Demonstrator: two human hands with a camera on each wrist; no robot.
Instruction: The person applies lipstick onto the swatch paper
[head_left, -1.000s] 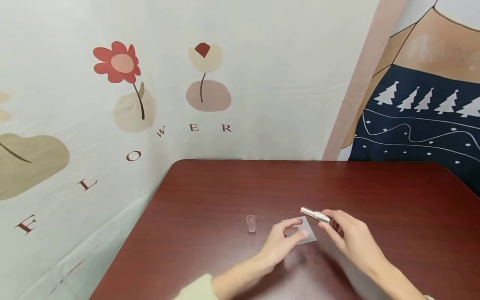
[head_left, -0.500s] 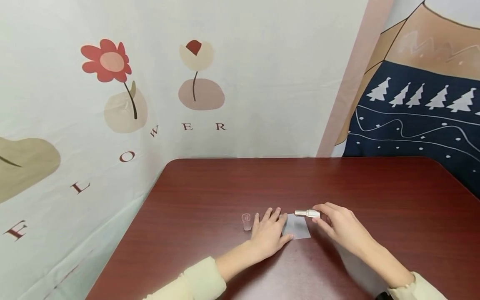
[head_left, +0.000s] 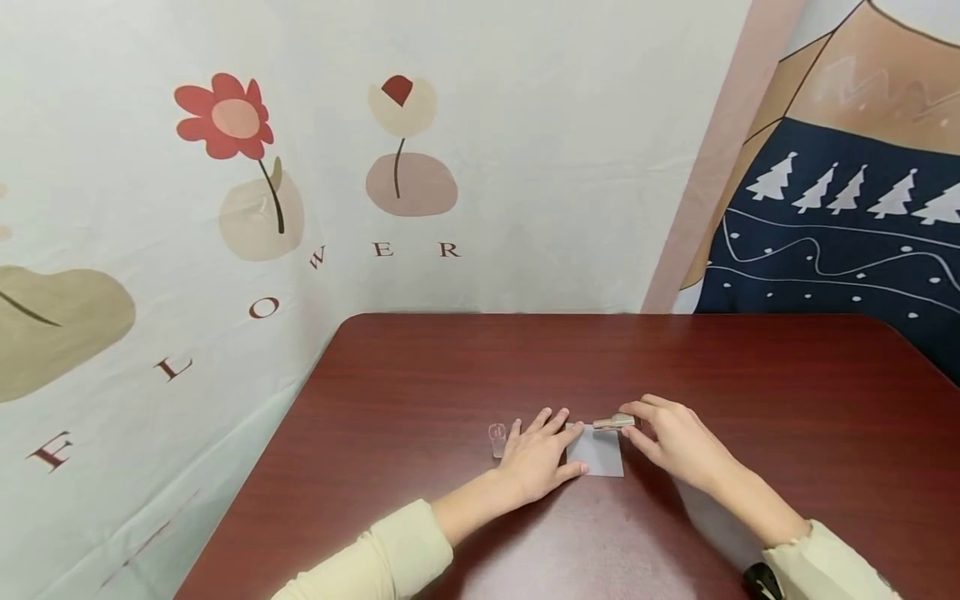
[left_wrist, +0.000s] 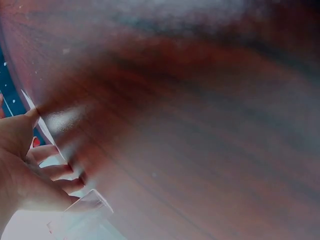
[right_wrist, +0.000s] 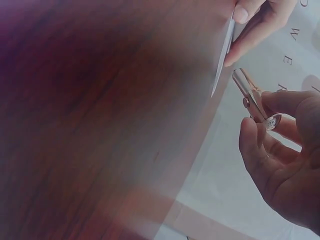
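Observation:
My left hand [head_left: 534,458] lies spread on the table, with forefinger and thumb at the left edge of a small grey-white paper square [head_left: 600,454]. Between thumb and fingers my right hand [head_left: 678,442] pinches a silver lipstick [head_left: 613,422] by its base, its far end pointing left over the paper's upper edge. The right wrist view shows the lipstick tube [right_wrist: 250,95] close up, held tilted. A red tip [left_wrist: 36,141] peeks between the fingers in the left wrist view. Just left of the left hand stands a clear cap [head_left: 497,437].
A dark red wooden table [head_left: 450,358] carries everything, its rounded far edge against a pale wall cloth [head_left: 562,167] printed with flowers and letters. At the right hangs a navy cloth [head_left: 825,233] with white trees. A dark band [head_left: 761,579] shows at the right cuff.
My left hand has gone from hovering with bent fingers to lying flat at the paper's left edge. The right hand has lowered the lipstick to the paper's upper edge, and its tip has swung down.

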